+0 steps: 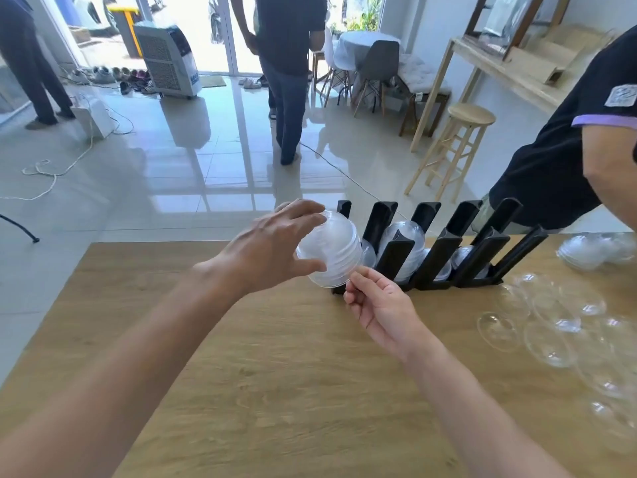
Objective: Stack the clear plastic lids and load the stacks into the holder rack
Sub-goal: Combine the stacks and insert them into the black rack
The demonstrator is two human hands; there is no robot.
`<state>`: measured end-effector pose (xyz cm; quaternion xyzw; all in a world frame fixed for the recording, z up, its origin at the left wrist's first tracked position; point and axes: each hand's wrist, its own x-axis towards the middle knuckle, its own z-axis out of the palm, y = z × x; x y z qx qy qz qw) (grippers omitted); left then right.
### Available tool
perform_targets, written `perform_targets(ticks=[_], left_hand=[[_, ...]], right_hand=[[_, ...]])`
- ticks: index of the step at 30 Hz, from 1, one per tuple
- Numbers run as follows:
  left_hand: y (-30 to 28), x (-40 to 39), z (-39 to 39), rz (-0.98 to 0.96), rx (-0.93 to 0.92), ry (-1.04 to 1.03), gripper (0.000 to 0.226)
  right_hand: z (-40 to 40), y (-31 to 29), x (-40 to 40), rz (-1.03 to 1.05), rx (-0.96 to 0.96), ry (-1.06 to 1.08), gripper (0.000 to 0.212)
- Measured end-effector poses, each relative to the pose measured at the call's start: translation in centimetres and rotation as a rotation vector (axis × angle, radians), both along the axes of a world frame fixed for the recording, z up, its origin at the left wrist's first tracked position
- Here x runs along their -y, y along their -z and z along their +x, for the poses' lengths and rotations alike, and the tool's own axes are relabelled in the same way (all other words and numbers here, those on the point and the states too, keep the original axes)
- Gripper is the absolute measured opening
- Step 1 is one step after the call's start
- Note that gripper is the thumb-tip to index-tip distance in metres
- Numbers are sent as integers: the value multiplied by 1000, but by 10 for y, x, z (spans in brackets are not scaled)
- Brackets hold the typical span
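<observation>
My left hand grips a stack of clear dome lids from its left side, fingers over the top and thumb underneath. The stack hangs tilted at the left end of the black holder rack. My right hand is just below the stack, its curled fingers pinching the stack's lower rim. Another lid stack sits in the rack's second slot, and smaller stacks show in the slots further right. Several loose clear lids lie spread on the wooden table at the right.
A further pile of lids lies at the table's far right edge. A person in a dark shirt stands close behind the rack at the right. Two other people stand on the tiled floor beyond the table. A wooden stool is behind.
</observation>
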<state>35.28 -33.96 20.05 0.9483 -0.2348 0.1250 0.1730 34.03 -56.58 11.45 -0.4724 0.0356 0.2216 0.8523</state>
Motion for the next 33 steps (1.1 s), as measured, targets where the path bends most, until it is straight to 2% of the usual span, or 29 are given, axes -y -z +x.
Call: perform_targets(ticks=[6,12,21,26,30,33], left_hand=[[-39,23,31,4,84,26,66],[-44,55,72,92,110,27,66],[-14,82,113,108,3,47,65],[11,78,121,64,-59,26,65],[22,75,125,51,-113,16,64],[29,77,129,66,-150,11,62]], right_hand=[[30,-18,4,93,79,103,11],[56,-22,4,82,15,252,8],[78,6,6,8,-112,371,5],[78,25,1,-10,-146,386,16],[82,36,-6,-19,-167,399,4],[85,45,-8,4,-214,406,7]])
